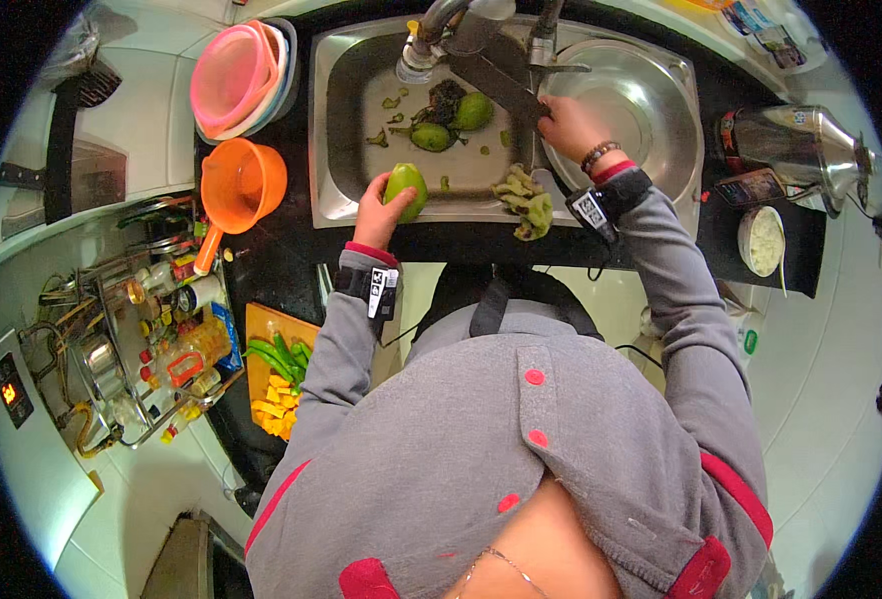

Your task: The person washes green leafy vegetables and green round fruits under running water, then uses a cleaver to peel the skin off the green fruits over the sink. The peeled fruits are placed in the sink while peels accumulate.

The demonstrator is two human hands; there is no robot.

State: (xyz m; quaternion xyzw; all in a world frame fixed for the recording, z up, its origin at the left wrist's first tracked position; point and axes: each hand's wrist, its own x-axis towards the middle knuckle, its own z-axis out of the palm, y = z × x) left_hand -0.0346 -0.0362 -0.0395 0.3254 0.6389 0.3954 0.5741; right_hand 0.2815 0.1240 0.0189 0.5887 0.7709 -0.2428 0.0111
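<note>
My left hand (379, 213) grips a smooth green oval vegetable (409, 191) with a flat cut top, over the front rim of the sink's left basin (343, 161). In my right hand (572, 129) is the handle of a broad dark-bladed knife (504, 88), its blade angled up and left beneath the faucet (441, 30). Two more green vegetables (474, 112) lie in the basin beside a dark clump in the strainer area and scattered green trimmings (378, 138). A crumpled green cloth or leafy piece (524, 202) drapes over the front rim, between my hands.
A large metal bowl (635, 180) fills the right basin. Left stand an orange dipper (238, 187), stacked colanders (231, 78) and a cutting board (257, 314) with green peppers (280, 356) and orange cubes (276, 408). Right are a phone (749, 187) and a bowl of white food (764, 241).
</note>
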